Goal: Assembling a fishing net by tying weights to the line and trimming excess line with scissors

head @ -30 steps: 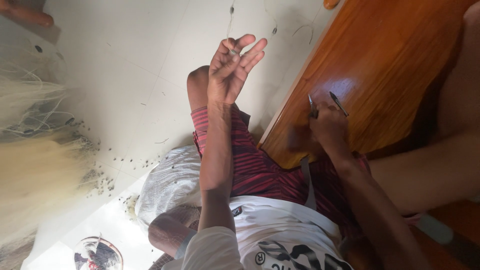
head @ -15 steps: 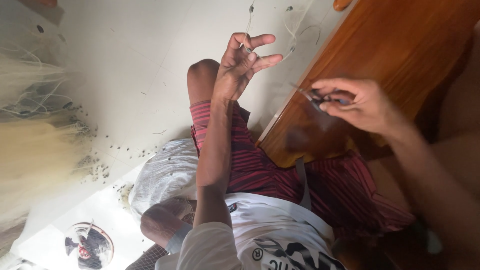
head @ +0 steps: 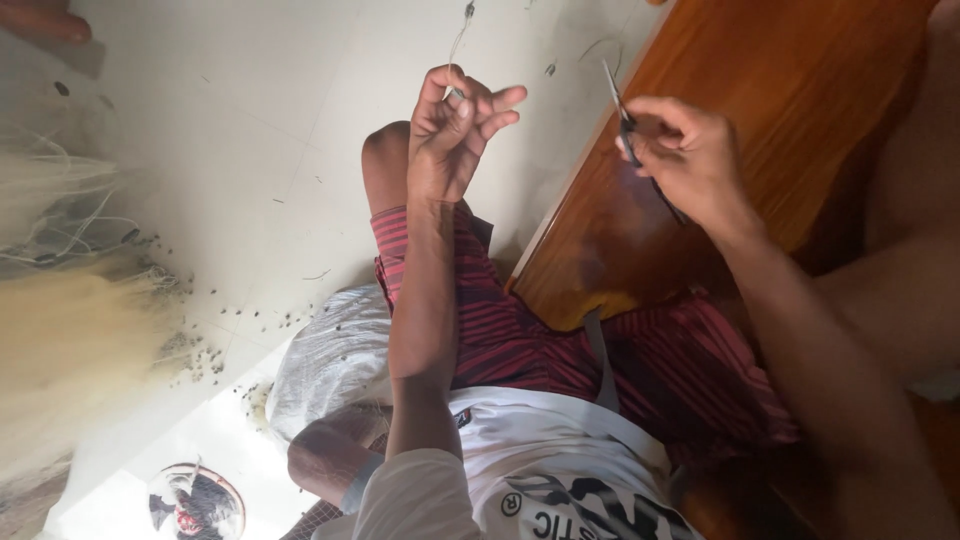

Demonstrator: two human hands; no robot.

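I am seeing the left hand [head: 455, 135] pinching a thin thread [head: 459, 40] above the white floor [head: 250, 150]; the right hand [head: 680, 150] is gripping small scissors [head: 628, 125] beside the wooden panel's [head: 780, 80] edge.

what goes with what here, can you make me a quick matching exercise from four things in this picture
Things:
1. left hand
2. right hand
3. wooden panel
4. pale net heap

Descriptions:
A. glossy reddish brown, on the right
B. pinches a thin line above the knee
C. lies on the white floor at the far left
D. grips a slim dark tool

Pairs: 1-B, 2-D, 3-A, 4-C
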